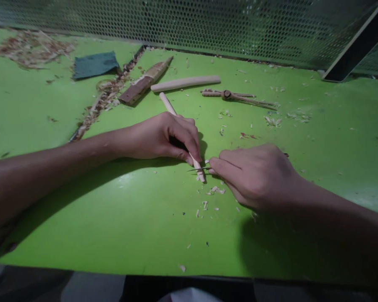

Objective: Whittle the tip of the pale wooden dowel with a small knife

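Observation:
My left hand (176,136) is closed around a thin pale wooden stick (167,103), pinching it near its lower end against the table. My right hand (255,176) grips a small carving knife (198,169), whose handle is mostly hidden in the fingers. The thin blade lies across the near end of the stick, just below my left fingertips, where the wood is cut and notched. Small shavings (216,190) are scattered beside that end.
On the green table (138,226) beyond my hands lie a pointed wooden piece (146,82), a smooth pale rod (185,84), a wooden compass-like tool (227,95) and dark sandpaper (96,65). Shavings (31,46) heap at far left. A perforated metal panel (176,25) borders the back.

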Demonstrator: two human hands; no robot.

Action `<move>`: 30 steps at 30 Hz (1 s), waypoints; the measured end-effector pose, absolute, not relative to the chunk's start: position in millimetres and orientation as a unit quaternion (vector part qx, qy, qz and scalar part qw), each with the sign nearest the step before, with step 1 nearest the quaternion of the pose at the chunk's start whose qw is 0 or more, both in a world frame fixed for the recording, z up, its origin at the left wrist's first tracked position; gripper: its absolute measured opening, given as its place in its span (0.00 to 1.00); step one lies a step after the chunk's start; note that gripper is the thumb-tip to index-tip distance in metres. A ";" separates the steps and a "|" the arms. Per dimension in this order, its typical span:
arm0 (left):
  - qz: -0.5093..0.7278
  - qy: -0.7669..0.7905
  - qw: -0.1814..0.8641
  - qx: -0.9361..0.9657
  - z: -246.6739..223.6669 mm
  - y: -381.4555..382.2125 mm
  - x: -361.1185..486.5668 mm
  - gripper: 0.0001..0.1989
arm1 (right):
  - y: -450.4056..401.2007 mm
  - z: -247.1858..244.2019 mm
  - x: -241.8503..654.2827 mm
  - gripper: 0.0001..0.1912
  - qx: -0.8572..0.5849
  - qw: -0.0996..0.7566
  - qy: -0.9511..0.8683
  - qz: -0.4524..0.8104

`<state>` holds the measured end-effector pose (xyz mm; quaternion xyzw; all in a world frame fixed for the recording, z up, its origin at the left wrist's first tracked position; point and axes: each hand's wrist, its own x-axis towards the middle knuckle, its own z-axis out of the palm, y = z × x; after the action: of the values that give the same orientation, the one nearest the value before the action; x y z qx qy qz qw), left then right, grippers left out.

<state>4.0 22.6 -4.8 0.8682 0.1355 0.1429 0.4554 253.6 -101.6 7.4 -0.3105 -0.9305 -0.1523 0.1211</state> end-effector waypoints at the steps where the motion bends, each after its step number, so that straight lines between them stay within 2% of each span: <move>1: 0.143 0.135 0.454 0.869 -4.7 22.7 4.0 0.04 | -101.5 7.4 253.9 0.14 -0.311 0.119 -0.931 -0.148; 9: 0.139 0.130 0.449 0.873 -4.0 23.1 3.8 0.05 | -99.7 4.0 255.0 0.13 -0.296 0.150 -0.930 -0.154; 18: 0.163 0.108 0.457 0.868 -6.8 23.4 4.1 0.03 | -105.0 11.6 243.6 0.15 -0.293 0.122 -0.920 -0.231; 24: 0.168 0.085 0.467 0.864 -5.6 23.0 4.2 0.03 | -103.3 14.0 243.9 0.16 -0.311 0.091 -0.930 -0.173; 30: 0.179 0.093 0.469 0.860 -8.2 24.4 3.7 0.04 | -100.8 9.6 246.8 0.14 -0.308 0.132 -0.927 -0.166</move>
<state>3.7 24.4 -8.2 0.8597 0.0926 0.1788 0.4694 246.8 -100.8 9.6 -0.3078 -0.9275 -0.1662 0.1320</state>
